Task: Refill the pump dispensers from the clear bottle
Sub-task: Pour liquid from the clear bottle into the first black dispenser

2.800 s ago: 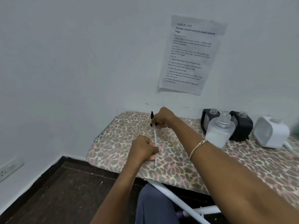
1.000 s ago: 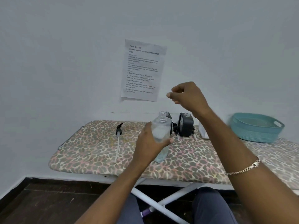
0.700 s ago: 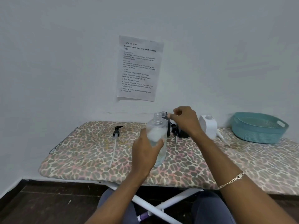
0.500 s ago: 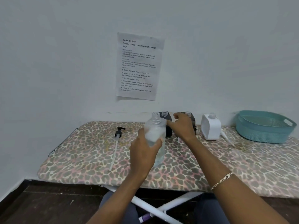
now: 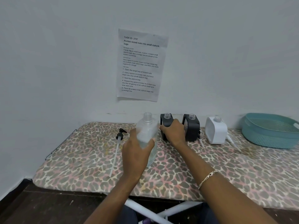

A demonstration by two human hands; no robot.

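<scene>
The left hand [image 5: 137,152] grips the clear bottle [image 5: 147,135] around its middle, fingers wrapped round the body and thumb on the near side, so the bottle stands upright with its open threaded neck at the top, over the leopard-print cover of the ironing board [image 5: 80,159] that serves as the worktop; whether its base touches the cover cannot be told, as the hand hides part of it. The right hand [image 5: 174,133] reaches just past the bottle and closes its fingers on the nearer black dispenser [image 5: 166,122], which stands near the wall with its pump removed and its clear neck open. Just to the right of it stands a second black dispenser [image 5: 191,128], also open at the neck, and beyond that, a little apart, a white dispenser [image 5: 216,132] with its neck likewise bare. A black pump head [image 5: 120,135] with its long white tube lies flat on the cover to the left of the bottle, the tube pointing toward the near edge. A teal basket [image 5: 268,139] sits at the far right of the board. A gold bracelet [image 5: 207,177] circles the right wrist. A printed sheet [image 5: 140,65] is fixed to the white wall above the dispensers. The board's white legs show beneath the near edge.
</scene>
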